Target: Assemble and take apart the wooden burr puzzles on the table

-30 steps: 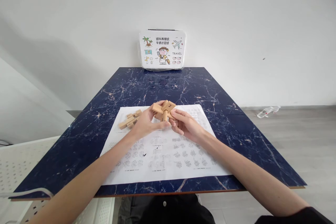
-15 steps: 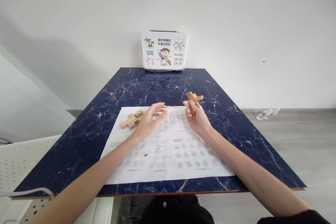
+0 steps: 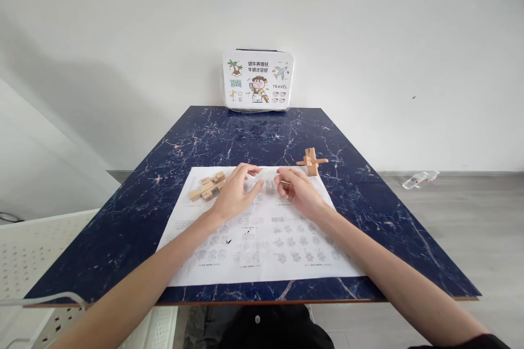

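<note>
My left hand [image 3: 236, 190] hovers over the upper part of a white printed sheet [image 3: 262, 251], thumb and fingers apart, with nothing in it. Just left of it lie several light wooden puzzle pieces [image 3: 205, 188], partly hidden by the hand. Facing it, my right hand [image 3: 302, 191] is empty too, its fingers loosely bent over the sheet. Behind the right hand, a cross-shaped wooden puzzle assembly [image 3: 311, 162] with a dark mark on its upright piece stands at the sheet's upper right edge, apart from the fingers.
The sheet lies on a dark blue marbled table [image 3: 262, 144]. At the far edge a white cartoon-printed case [image 3: 258, 80] leans on the wall. A white perforated chair [image 3: 36, 253] is at the left, and a clear plastic bottle [image 3: 420, 179] lies on the floor at the right.
My right hand has let go of the wooden cross assembly, which now stands at the sheet's upper right. That hand has moved left and slightly nearer; my left hand has hardly moved.
</note>
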The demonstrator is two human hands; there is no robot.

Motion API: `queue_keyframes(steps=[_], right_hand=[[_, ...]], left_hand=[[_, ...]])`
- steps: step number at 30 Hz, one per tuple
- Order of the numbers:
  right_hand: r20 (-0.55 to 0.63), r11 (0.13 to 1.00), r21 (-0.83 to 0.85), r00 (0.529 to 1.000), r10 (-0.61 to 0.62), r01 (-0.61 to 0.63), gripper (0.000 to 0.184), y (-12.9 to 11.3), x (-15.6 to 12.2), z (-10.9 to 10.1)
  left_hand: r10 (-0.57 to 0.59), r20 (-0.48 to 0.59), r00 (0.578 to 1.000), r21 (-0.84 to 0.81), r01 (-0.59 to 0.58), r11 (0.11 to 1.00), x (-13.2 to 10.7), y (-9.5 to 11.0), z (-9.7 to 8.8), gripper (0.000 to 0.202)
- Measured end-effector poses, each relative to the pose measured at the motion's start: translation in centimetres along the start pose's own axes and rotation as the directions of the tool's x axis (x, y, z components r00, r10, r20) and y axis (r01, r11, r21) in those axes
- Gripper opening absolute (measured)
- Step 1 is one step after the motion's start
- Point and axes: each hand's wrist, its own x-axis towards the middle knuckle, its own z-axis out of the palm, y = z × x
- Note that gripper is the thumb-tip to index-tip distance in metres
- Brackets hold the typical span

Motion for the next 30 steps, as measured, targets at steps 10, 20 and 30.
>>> queue_keyframes(steps=[10,20,30], right_hand=[[0.256,0.875,-0.46,0.966,-0.029,0.148,0.032,1.0,-1.0,1.0],[0.269,0.828,-0.534,0.963,-0.021,0.168,0.029,0.9,-1.3,1.5],[0.283,0.824,-0.531,0.958,-0.046,0.197,0.034,0.9,-1.5,1.7]], left_hand=[[0.096,0.061,0.993,0.42,-0.113,0.9,-0.2,-2.1,-4.2,0.05],[-0.287,0.069,0.955,0.502,0.216,0.838,-5.3,-5.5,-10.5,0.084],[-0.272,0.135,0.953,0.365,0.207,0.908,-4.6,-4.5,-9.5,0.07]])
